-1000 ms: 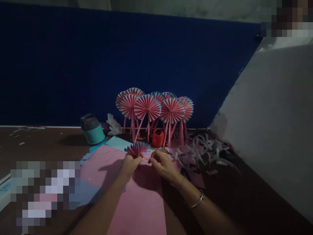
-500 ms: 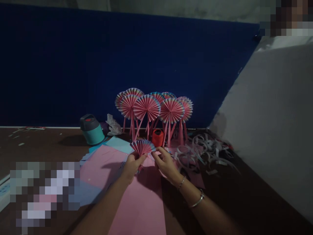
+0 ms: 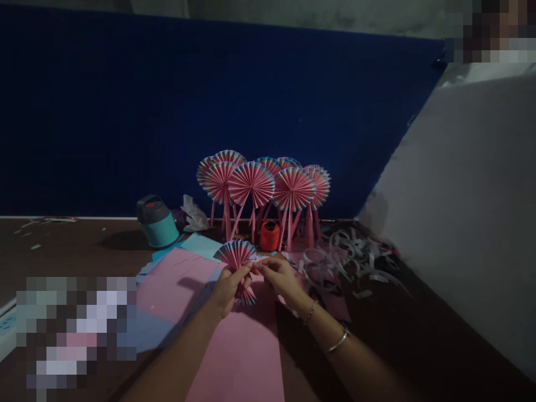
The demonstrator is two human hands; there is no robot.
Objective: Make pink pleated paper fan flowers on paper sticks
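Note:
A pleated pink and blue paper fan is pinched at its middle by my left hand, with its folds spreading out above and below the fingers. Close against it on the right, my right hand has thumb and fingertips pressed together beside the left thumb. Whatever lies between those right fingertips is too small to make out. Under both hands lies a long pink paper sheet. Several finished round pink paper fans on pink stick legs stand just behind.
An orange-red spool-like object stands before the fans. To the left are a teal and dark grey container, a crumpled white bag and pink and blue paper sheets. Curled paper strips heap at right. A blue panel rises behind.
The fan has shifted slightly left and its upper folds have drawn away from my right hand. My right fingertips have moved left and closed together near my left thumb.

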